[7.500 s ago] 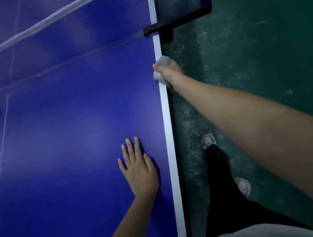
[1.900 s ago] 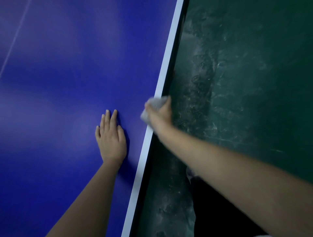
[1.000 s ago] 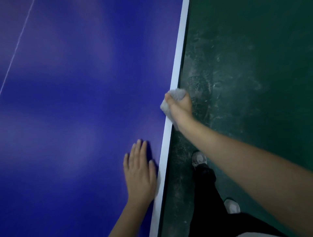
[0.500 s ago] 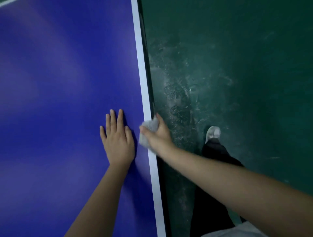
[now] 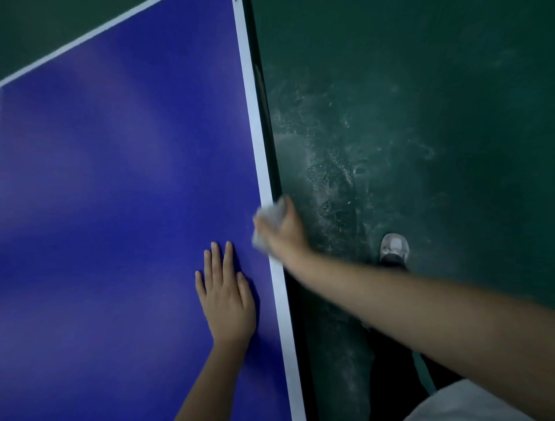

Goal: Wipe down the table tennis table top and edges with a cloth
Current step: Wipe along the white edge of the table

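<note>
The blue bench (image 5: 120, 210) fills the view, its white side stripe (image 5: 260, 168) running along the near rim. Just left of the stripe the left hand (image 5: 226, 296) lies flat, fingers straight, holding nothing. On the stripe the right hand (image 5: 283, 231) clutches a small grey cloth (image 5: 270, 215) — light, soft and crushable, probably best bunched in the palm and folded over the rim.

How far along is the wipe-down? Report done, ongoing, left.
Done: blue top shows no smears. In hand: right hand grips the cloth on the white side edge; left hand rests flat on top. Left: likely that edge to the corner, then the far edge.
</note>
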A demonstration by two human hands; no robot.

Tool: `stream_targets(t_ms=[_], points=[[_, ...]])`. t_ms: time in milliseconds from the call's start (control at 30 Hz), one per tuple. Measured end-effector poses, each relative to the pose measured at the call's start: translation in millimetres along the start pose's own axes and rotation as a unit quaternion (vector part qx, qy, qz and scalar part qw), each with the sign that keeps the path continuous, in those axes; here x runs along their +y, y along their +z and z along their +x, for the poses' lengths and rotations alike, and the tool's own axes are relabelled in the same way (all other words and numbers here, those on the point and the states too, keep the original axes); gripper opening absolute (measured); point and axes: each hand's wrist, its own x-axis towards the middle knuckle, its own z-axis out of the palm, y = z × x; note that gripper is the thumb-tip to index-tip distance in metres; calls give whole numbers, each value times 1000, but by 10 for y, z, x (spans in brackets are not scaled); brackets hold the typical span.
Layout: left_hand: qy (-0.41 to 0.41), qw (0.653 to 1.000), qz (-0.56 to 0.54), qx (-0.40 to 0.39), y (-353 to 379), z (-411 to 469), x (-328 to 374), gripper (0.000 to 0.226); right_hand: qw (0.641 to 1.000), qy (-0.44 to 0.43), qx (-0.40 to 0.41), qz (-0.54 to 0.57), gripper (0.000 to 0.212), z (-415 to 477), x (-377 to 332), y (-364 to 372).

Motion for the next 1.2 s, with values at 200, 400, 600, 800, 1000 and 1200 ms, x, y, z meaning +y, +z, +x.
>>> stream_targets(t_ms=[200, 400, 600, 800, 1000, 1200], points=[[-5, 999, -41, 17, -48, 75, 46, 49, 991, 95, -76, -58, 99, -707, 557, -190], [-7, 994, -98, 48, -113, 817, 388, 46, 999, 7, -37, 21, 48, 449, -326, -41], [26, 996, -76, 39, -107, 1897, 728, 44, 998, -10, -44, -50, 36, 1645, -1383, -32], [-47, 995, -77, 39, -62, 2767, 741, 45, 999, -38, 20, -20, 33, 1567, -1281, 63], [-78, 995, -33, 43, 67, 2937, 707, 48, 997, 8, -55, -49, 83, 838, -552, -113], [-86, 995, -28, 48, 85, 2944, 710, 49, 1000, -4, -14, -19, 82, 1305, -963, 24]])
